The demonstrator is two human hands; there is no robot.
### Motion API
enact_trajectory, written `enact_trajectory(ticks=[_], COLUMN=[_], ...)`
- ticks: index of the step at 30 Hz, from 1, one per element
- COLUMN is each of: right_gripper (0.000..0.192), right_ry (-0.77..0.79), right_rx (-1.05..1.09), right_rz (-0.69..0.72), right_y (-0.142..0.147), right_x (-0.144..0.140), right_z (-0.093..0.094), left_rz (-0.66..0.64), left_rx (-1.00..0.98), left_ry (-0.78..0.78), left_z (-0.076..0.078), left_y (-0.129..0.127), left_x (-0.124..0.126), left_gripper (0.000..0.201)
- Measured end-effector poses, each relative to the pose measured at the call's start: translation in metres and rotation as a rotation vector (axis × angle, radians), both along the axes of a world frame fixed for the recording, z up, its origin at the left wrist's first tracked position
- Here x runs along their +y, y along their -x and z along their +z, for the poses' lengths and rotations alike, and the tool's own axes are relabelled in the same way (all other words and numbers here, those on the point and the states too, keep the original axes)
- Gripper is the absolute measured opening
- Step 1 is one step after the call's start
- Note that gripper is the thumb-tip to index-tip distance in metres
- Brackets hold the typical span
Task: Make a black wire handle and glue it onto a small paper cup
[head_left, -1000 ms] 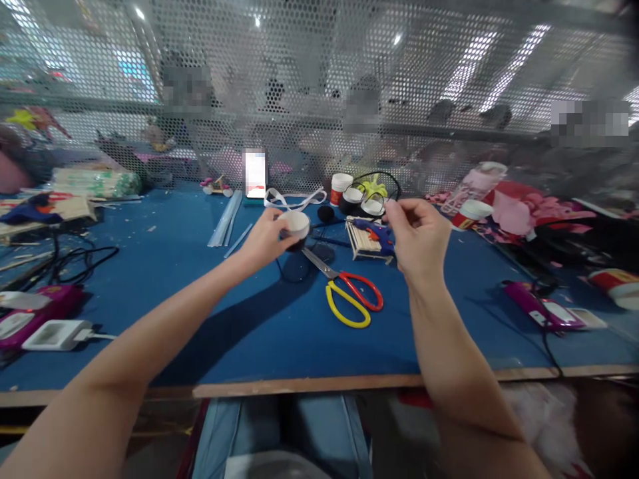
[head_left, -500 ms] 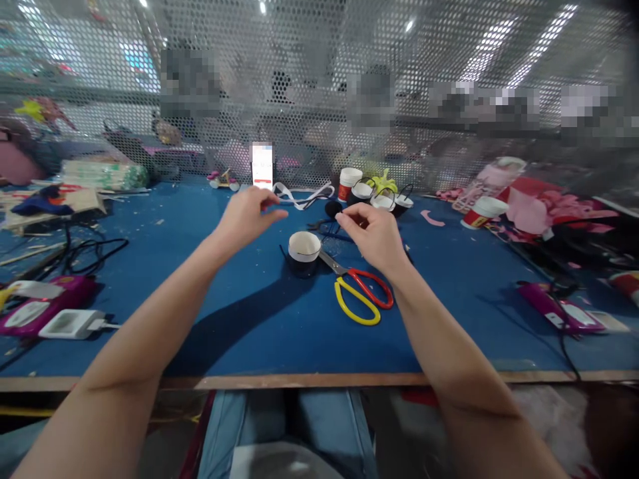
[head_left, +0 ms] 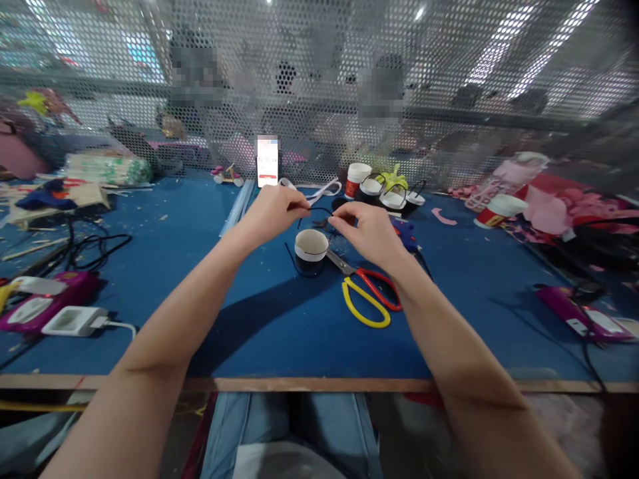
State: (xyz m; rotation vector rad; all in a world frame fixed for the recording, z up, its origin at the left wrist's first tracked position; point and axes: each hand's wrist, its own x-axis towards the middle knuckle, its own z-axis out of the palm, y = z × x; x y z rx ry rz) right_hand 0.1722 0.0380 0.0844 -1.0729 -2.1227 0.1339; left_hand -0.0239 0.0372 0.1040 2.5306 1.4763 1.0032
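Note:
A thin black cord (head_left: pixel 320 209) arches between my two hands above the blue table. My left hand (head_left: pixel 272 214) pinches one end of it between thumb and fingertips. My right hand (head_left: pixel 369 229) pinches the other end, fingers curled. Just below and between them stands a small upright paper cup (head_left: pixel 311 247), white at the rim and dark lower down; a thin black strand sticks out at its left. Scissors (head_left: pixel 349 269) with one red and one yellow handle lie beside the cup, blades toward it. Dark pieces behind my right hand are partly hidden.
Behind are small cups with black loop handles (head_left: pixel 372 189), a red-and-white cup (head_left: pixel 356 178), a white ribbon (head_left: pixel 324 191) and a lit phone (head_left: pixel 268 166). Purple power strips lie left (head_left: pixel 74 296) and right (head_left: pixel 579 309). A perforated metal screen (head_left: pixel 319 126) borders the back.
My left hand has moved right and its spread fingers have closed on the black cord, which now spans both hands. The view has shifted slightly.

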Motion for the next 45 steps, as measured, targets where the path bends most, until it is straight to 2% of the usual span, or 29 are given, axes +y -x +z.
enact_trajectory(ticks=[8,15,29,39,42,45], right_gripper=[0.015,0.015,0.017,0.015,0.015,0.014], right_ry=[0.015,0.043,0.103,0.078,0.076,0.071], right_rx=[0.098,0.114,0.070,-0.005,-0.036,-0.049], right_rz=[-0.021,-0.024,-0.053,-0.044,-0.033,-0.014], right_y=[0.005,0.005,0.006,0.005,0.004,0.003], right_x=[0.009,0.016,0.018,0.018,0.018,0.018], right_z=[-0.024,-0.036,-0.042,-0.042,-0.040,-0.039], left_rz=[-0.006,-0.022,-0.017,-0.050,-0.094,-0.188], left_rx=[0.018,0.006,0.018,0.077,0.094,0.111], left_ry=[0.069,0.119,0.124,0.162,0.241,0.375], left_z=[-0.009,-0.017,-0.027,-0.026,-0.022,-0.021], left_y=[-0.001,-0.001,-0.003,0.002,0.008,0.015], left_x=[0.007,0.013,0.018,0.018,0.018,0.019], left_gripper=[0.014,0.013,0.012,0.014,0.020,0.052])
